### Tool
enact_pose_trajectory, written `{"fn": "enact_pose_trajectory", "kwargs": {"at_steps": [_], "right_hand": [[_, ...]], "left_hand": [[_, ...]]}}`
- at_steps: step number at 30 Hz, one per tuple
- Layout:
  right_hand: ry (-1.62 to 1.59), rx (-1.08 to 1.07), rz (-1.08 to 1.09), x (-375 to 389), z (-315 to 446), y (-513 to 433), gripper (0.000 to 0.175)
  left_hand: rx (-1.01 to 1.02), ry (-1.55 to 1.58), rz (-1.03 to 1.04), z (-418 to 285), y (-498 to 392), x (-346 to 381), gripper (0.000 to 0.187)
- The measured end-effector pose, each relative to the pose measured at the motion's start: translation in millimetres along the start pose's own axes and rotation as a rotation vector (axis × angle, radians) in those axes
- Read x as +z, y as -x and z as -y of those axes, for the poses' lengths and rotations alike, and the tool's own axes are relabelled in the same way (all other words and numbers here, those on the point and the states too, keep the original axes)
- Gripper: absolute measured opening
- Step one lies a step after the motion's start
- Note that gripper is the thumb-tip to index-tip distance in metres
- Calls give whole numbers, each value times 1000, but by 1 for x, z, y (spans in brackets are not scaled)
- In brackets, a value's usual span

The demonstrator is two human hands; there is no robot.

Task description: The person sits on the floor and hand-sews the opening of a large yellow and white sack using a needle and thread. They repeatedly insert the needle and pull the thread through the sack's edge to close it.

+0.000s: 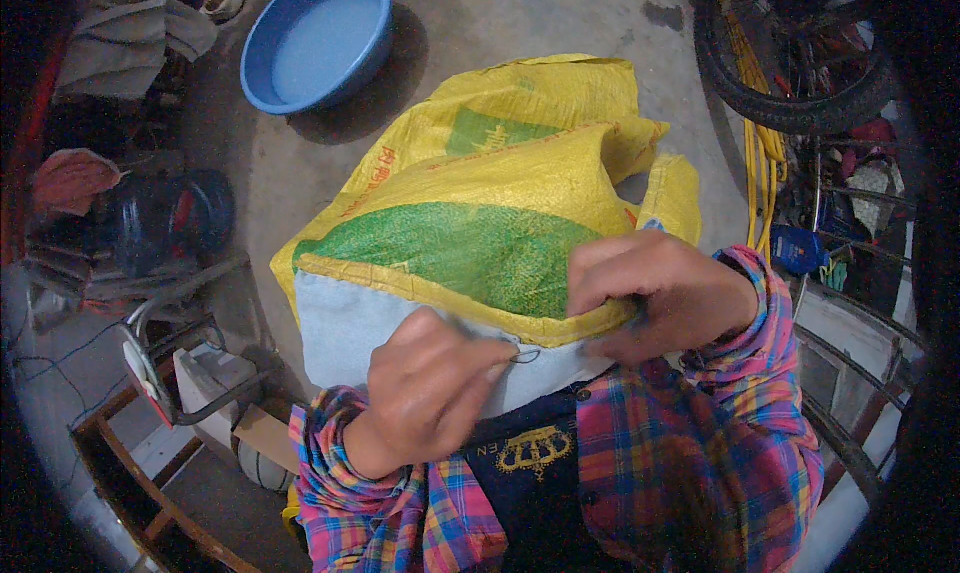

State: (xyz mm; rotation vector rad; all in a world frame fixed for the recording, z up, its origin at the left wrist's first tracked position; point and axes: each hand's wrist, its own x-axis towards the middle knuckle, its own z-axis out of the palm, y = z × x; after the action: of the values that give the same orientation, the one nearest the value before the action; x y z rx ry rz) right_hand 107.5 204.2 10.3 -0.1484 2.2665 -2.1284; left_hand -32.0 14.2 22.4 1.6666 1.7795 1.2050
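A yellow and green woven plastic sack (480, 198) lies spread before me, its hemmed edge turned toward my body. Along this hem runs a piece of pale blue-white fabric (341, 333). My left hand (435, 385) is over the pale fabric, thumb and forefinger pinched together at a small dark loop (527, 356), thread or thin wire, beside the hem. With bent fingers my right hand (660, 295) grips the sack's hem farther right; its fingertips are partly hidden by the sack.
A blue plastic basin (326, 44) stands on the concrete floor beyond the sack. At the upper right are a bicycle tyre (810, 115) and yellow straps (761, 160). A metal-framed object (180, 370) and a brown frame (135, 475) stand at left, metal bars at right.
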Motion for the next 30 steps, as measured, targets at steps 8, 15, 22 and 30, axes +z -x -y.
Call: {"fn": "enact_pose_trajectory", "kwargs": {"at_steps": [8, 15, 22, 30], "right_hand": [[-31, 53, 24, -1, -3, 0, 13], [-92, 93, 22, -2, -4, -2, 12], [-114, 108, -7, -1, -6, -4, 11], [-179, 127, -1, -3, -7, -6, 11]], "left_hand": [[-19, 97, 48, 5, -3, -3, 18], [-39, 126, -42, 5, -2, 10, 15], [-3, 46, -114, 2, -3, 16, 17], [-43, -138, -101, 6, 1, 0, 16]]}}
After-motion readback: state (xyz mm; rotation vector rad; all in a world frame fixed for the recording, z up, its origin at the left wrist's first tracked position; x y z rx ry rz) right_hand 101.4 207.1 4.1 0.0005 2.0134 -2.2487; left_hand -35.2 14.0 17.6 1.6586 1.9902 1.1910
